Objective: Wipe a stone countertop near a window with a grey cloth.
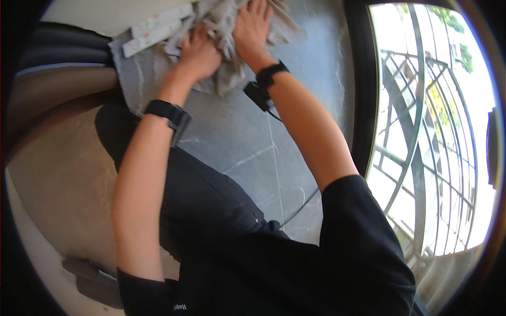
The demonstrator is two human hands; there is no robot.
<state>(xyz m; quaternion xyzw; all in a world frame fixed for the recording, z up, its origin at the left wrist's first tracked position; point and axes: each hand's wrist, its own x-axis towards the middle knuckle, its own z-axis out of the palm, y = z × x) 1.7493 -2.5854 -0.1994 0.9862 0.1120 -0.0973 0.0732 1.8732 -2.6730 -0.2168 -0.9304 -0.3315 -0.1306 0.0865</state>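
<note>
A crumpled grey-beige cloth (pixel 224 79) lies bunched at the far edge of a dark grey marbled surface (pixel 247 142). My right hand (pixel 252 29) rests flat on it, fingers stretched forward and slightly apart. Beside it, to the left, my left hand (pixel 201 55) presses on the same cloth with its fingers spread and partly lost in the folds. Two long white pieces with a faint floral pattern (pixel 155 34) lie just left of the cloth. Black straps with small dark units sit on both my wrists.
A large window (pixel 427 126) with a dark frame (pixel 361 84) and outside metal bars runs along the right. Dark and brown curved furniture (pixel 63 87) stands at the left. A thin black cable (pixel 300 208) crosses the surface near my body. A dark object (pixel 92 282) lies at lower left.
</note>
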